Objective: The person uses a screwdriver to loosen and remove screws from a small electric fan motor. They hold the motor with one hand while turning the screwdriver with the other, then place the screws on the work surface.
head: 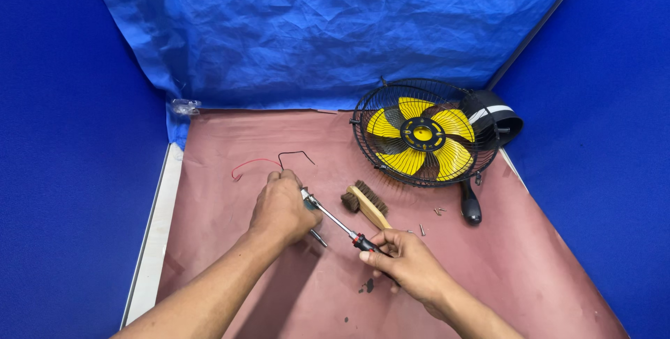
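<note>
Right hand [412,263] grips screwdriver [340,225], tip into a small part clenched in left hand [283,206], table centre; part mostly hidden, probably a connector with wires [269,161] at 12 o'clock. Screw-driving step. Next needs steady axial pressure.

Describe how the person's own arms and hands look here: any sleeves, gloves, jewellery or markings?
Both forearms are bare as far as the frame shows, with no sleeves visible. The left hand and right hand wear no gloves, and no rings, watch or markings show.
</note>
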